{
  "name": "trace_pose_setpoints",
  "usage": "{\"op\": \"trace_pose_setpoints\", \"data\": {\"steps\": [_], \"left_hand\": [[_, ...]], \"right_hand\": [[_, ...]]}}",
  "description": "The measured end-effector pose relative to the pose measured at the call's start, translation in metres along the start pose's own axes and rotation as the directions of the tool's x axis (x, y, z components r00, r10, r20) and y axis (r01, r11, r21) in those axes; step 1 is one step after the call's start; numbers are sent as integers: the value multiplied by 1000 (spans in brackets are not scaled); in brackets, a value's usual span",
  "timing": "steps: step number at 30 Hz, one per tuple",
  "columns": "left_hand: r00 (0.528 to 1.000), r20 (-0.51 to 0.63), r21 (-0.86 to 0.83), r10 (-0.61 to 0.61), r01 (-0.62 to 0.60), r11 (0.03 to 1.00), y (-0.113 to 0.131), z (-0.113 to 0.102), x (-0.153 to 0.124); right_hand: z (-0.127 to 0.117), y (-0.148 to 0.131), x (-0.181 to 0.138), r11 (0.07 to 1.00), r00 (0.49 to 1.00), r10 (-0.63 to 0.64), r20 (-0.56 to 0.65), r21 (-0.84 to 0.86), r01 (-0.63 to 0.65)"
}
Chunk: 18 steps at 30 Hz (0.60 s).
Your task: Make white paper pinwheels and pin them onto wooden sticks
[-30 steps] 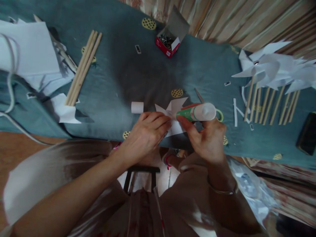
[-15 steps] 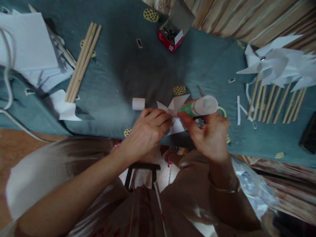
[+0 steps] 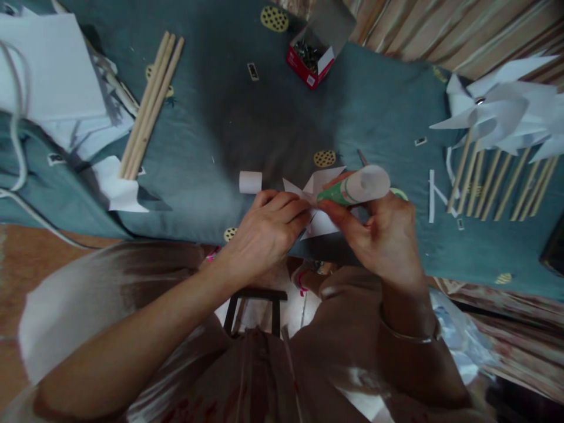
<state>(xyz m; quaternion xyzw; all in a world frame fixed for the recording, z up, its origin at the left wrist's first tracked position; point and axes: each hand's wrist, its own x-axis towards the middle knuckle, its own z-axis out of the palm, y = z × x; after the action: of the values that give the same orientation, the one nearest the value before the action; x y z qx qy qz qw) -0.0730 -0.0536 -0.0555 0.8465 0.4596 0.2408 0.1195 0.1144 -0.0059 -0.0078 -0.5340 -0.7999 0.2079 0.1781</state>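
Observation:
A white paper pinwheel shape (image 3: 324, 179) lies on the teal cloth (image 3: 247, 129) near its front edge. My left hand (image 3: 264, 232) presses on its left side with the fingers curled together over the paper. My right hand (image 3: 383, 235) grips a green and white glue tube (image 3: 355, 187), whose tip touches the middle of the paper. A small white cap (image 3: 250, 181) stands just left of the paper. Scissors with a green handle (image 3: 399, 192) lie mostly hidden behind my right hand.
Three wooden sticks (image 3: 150, 106) lie at the left beside white paper sheets (image 3: 48, 70). An open red box of pins (image 3: 311, 59) sits at the back. Finished white pinwheels (image 3: 497, 111) on sticks lie at the right, with paper strips (image 3: 432, 197) and a dark phone (image 3: 555, 249).
The view has drifted slightly. Both hands stay on the paper shape, and the glue tube's tip has kept to the middle of it.

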Motion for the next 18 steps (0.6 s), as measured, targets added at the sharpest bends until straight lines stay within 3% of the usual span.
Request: {"op": "trace_pose_setpoints", "data": {"steps": [6,13,18], "left_hand": [[1000,-18,19,12,-12,1000,0,-1,1],[999,-40,57,-10,12,998,1,2,1],[1000,-17,76,-10,11,997,1,2,1]], "right_hand": [[7,-4,-3,996,988,82,-130,-33,-87],[3,8,-7,988,996,93,6,126,-93],[1,10,-8,960,996,84,24,268,-87]]}}
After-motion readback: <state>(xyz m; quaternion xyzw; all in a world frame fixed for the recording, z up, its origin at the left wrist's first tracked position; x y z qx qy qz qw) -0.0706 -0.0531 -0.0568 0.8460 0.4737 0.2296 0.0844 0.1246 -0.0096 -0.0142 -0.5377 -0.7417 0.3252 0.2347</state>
